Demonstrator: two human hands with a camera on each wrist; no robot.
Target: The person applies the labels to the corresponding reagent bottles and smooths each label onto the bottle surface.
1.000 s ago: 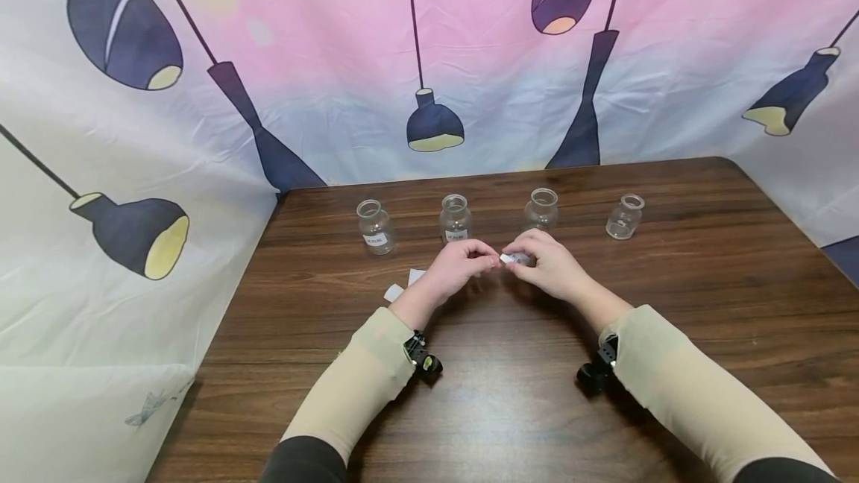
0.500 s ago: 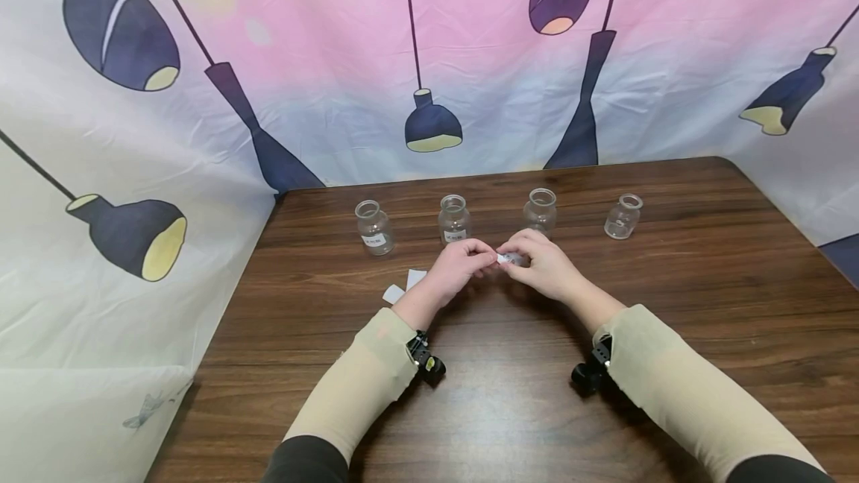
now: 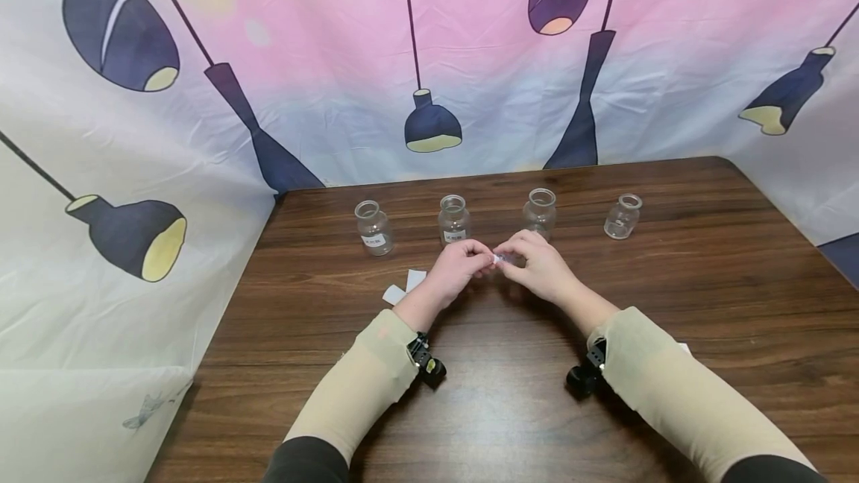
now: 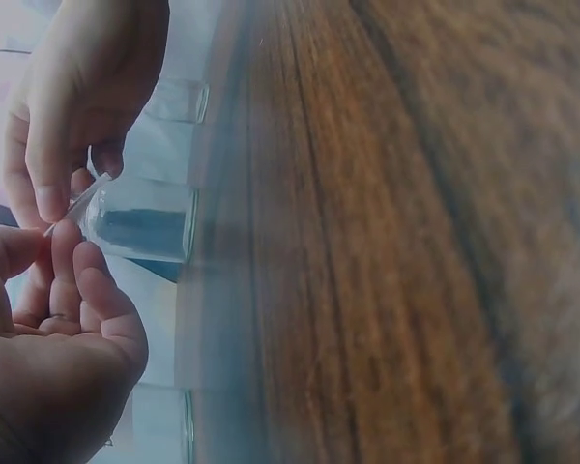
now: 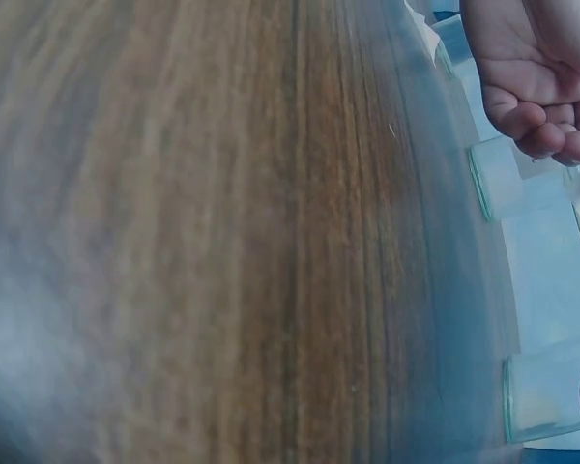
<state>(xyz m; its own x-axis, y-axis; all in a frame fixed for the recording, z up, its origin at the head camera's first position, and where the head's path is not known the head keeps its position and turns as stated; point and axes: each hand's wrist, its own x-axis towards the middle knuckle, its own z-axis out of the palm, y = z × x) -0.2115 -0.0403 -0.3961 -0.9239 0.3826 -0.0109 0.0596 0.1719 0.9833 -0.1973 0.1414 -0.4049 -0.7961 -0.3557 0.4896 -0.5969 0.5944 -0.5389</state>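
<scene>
Left hand pinches left end of a small white printed slip, thumb to fingertips; right hand pinches its right side, fingers bent. Slip is held above the brown wood-grain table, on near side of four clear glass jars. Two white paper scraps lie beside left wrist.

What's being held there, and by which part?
A thin, whitish, label-like piece: the left grip pinches one end, the right grip the other.
</scene>
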